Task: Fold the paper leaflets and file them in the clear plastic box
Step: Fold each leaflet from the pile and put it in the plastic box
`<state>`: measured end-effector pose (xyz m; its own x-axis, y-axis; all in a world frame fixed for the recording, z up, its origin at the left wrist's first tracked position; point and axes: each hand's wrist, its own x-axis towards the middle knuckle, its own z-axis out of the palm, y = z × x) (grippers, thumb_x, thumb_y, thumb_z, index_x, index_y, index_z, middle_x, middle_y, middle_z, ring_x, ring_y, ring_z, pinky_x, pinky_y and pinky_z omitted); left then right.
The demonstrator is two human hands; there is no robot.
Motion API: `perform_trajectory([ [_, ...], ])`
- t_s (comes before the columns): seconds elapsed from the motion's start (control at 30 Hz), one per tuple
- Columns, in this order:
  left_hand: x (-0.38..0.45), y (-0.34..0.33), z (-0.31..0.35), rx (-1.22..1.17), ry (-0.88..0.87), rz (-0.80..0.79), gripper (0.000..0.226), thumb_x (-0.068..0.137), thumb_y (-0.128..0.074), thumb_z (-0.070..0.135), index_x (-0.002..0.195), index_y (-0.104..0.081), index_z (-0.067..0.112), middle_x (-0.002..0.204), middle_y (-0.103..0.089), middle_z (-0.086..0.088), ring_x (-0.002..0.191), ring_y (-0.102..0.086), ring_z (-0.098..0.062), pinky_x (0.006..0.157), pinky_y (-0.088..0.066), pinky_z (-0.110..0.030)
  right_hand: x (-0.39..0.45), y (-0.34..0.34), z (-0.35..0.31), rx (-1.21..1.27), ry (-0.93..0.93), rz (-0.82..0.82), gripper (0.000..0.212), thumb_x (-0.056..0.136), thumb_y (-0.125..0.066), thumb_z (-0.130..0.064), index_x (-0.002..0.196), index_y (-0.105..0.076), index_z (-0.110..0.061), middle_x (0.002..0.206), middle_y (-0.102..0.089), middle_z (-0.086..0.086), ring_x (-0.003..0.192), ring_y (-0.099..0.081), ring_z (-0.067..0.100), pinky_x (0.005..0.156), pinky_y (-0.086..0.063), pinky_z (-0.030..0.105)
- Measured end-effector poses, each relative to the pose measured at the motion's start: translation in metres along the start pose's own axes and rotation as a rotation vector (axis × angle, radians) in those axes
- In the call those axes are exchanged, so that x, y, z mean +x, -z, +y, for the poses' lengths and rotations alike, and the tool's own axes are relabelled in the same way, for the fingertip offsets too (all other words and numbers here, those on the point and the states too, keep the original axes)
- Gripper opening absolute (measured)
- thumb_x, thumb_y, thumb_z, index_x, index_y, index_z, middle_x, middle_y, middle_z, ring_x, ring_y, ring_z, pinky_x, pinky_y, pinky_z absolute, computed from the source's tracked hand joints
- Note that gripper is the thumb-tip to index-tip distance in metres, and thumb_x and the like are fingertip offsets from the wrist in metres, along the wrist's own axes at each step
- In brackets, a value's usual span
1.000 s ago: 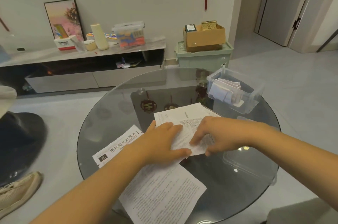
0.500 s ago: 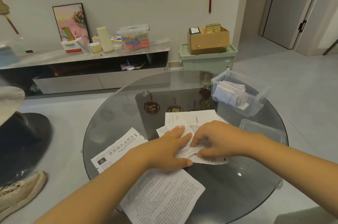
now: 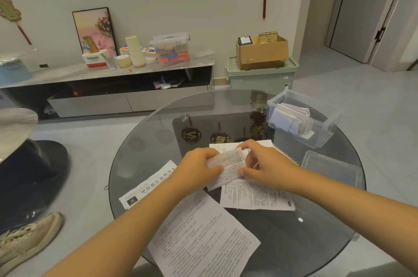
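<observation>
A small folded leaflet [image 3: 228, 165] is lifted slightly above the round glass table [image 3: 158, 131]. My left hand [image 3: 199, 168] grips its left edge and my right hand [image 3: 264, 163] pinches its right edge. Under them lies a larger printed leaflet [image 3: 255, 195]. Another sheet [image 3: 201, 238] lies at the near edge, and a leaflet with large Chinese print [image 3: 147, 186] lies to the left. The clear plastic box [image 3: 316, 138] stands at the table's far right with several folded papers [image 3: 287, 118] inside.
The box's clear lid [image 3: 332, 170] lies flat on the table just right of my right arm. Beyond the table are a low TV cabinet [image 3: 108, 95], a green storage bin [image 3: 260, 77] with a cardboard box on top. A shoe [image 3: 27, 242] is on the floor at left.
Both hands pressed a leaflet flat on the table before; now they have closed on the smaller folded piece and raised it off the sheets below. The camera has tilted down slightly.
</observation>
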<state>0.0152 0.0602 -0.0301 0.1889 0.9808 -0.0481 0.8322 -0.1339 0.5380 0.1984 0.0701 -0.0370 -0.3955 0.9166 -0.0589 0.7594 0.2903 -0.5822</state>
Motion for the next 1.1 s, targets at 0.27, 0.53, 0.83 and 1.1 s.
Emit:
perform_trajectory([
  [0.27,0.004,-0.005,-0.001,0.283,-0.098,0.084,0.058,0.084,-0.069,0.030,0.133,-0.038,0.031,0.139,-0.037,0.007,0.122,-0.039,-0.014,0.105,-0.036,-0.029,0.009,-0.016,-0.008,-0.149,-0.027,0.118,0.037,0.088,-0.062,-0.028,0.116,-0.037,-0.029,0.083,-0.058,-0.007,0.074,-0.056,0.010,0.076,-0.054,0.028],
  [0.53,-0.001,-0.003,-0.005,0.476,-0.237,-0.069,0.045,0.088,-0.053,0.054,0.125,-0.050,0.029,0.125,-0.050,0.009,0.113,-0.046,-0.010,0.100,-0.038,-0.027,0.008,-0.007,-0.006,-0.181,-0.009,0.041,0.023,0.092,-0.056,-0.028,0.113,-0.064,-0.033,0.103,-0.062,-0.011,0.081,-0.049,0.004,0.083,-0.047,0.023],
  [0.83,0.002,0.000,-0.004,0.331,-0.193,-0.075,0.027,0.096,-0.047,0.037,0.114,-0.062,0.024,0.111,-0.060,0.005,0.095,-0.052,-0.010,0.084,-0.048,-0.025,0.010,-0.005,-0.001,-0.307,0.037,0.024,0.034,0.081,-0.063,-0.051,0.110,-0.064,-0.034,0.108,-0.044,-0.009,0.102,-0.037,0.009,0.087,-0.037,0.025],
  [1.1,0.010,-0.005,-0.014,0.200,-0.069,0.053,0.034,0.094,-0.055,0.022,0.127,-0.049,0.024,0.130,-0.052,0.004,0.109,-0.053,-0.013,0.087,-0.042,-0.020,0.026,-0.017,0.003,-0.193,-0.049,0.167,0.022,0.090,-0.057,-0.040,0.100,-0.063,-0.021,0.088,-0.059,-0.008,0.084,-0.048,0.009,0.082,-0.048,0.031],
])
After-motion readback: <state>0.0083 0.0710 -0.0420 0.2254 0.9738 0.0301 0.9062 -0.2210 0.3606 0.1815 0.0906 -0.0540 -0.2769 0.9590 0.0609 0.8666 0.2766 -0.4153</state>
